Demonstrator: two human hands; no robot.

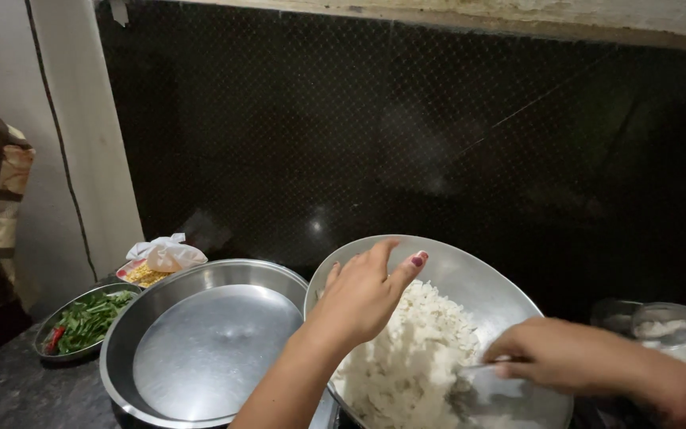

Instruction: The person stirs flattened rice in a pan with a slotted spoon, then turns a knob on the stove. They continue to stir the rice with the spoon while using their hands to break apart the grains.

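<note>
A wide steel bowl (pixel 492 284) tilts toward me, heaped with white flaked rice (pixel 416 357). My left hand (pixel 363 294) rests on the bowl's near-left rim, fingers spread and thumb raised over the flakes. My right hand (pixel 565 353) comes in from the right and grips the handle of a steel spoon (pixel 478 389) whose blade lies among the flakes at the bowl's bottom.
A large empty steel pan (pixel 200 342) stands just left of the bowl. Farther left sit a small plate of green leaves and red chilli (pixel 82 322) and a bag of yellow lentils (pixel 156 262). A glass container (pixel 660 326) stands at the right. A dark meshed window is behind.
</note>
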